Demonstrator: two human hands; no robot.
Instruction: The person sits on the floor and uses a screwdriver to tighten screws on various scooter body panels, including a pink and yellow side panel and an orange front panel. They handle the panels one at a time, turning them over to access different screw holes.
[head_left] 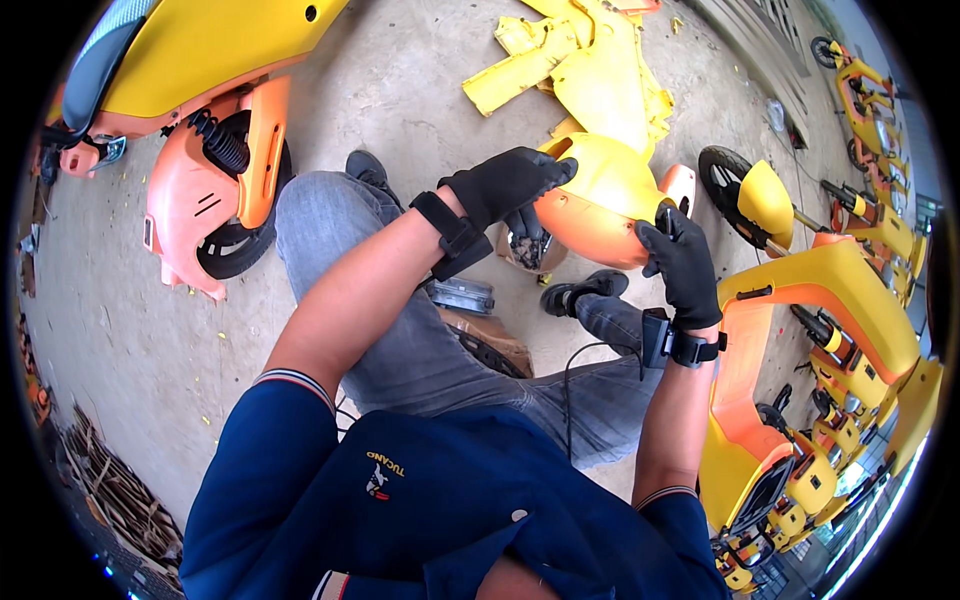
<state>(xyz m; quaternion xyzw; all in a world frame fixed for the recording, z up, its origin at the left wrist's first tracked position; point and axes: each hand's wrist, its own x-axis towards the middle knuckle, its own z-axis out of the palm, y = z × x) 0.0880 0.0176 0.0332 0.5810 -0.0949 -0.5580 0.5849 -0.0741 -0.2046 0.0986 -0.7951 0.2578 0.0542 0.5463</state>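
Note:
A rounded plastic cover (pixel 600 205), yellow on top and orange below, is held up in front of me between both hands. My left hand (pixel 512 187), in a black glove, grips its left end, near an opening in the shell. On the right end, my right hand (pixel 682 262), also gloved in black, is closed with its thumb on the cover's edge. A small dark piece shows by the right fingertips; I cannot tell whether it is held. Below the left hand, a small open box (pixel 545 258) of dark little parts stands partly hidden behind the cover.
Yellow plastic panels (pixel 600 85) lie heaped on the concrete ahead. A yellow and orange scooter (pixel 225 50) stands at left, another (pixel 830 290) close at right, with several beyond. Between my legs are a grey case (pixel 462 294) and a cardboard box (pixel 505 345).

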